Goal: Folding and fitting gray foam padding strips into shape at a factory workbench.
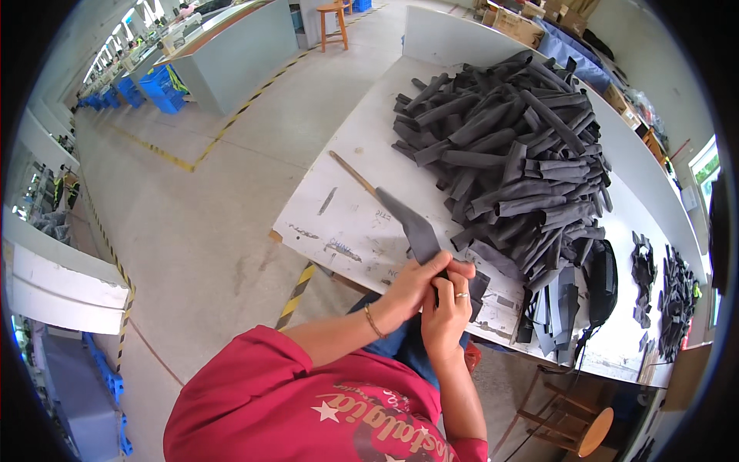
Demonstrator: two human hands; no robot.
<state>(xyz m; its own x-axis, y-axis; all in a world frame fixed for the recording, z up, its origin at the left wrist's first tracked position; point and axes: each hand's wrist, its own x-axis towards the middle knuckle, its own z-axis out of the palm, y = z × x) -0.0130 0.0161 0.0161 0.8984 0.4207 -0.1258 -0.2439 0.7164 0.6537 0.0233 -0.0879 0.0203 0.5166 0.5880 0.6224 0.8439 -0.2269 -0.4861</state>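
A dark grey fabric tube [416, 231] slants across the near side of the white table [362, 154]. Out of its far end pokes a thin wooden stick [352, 171], pointing to the far left. My left hand [412, 291] is closed around the tube's near end. Right beside it, my right hand [446, 312] has its fingers bent in at the same end, touching the left thumb. What lies between the fingers is partly hidden. Just beyond my hands is a large heap of similar dark fabric tubes [508, 146].
Flat dark strips [554, 312] and a black pouch-like item [603, 281] lie right of my hands. More small dark pieces [677, 300] are at the far right. A raised white board [462, 38] borders the table. A wooden stool [593, 431] stands below, near right.
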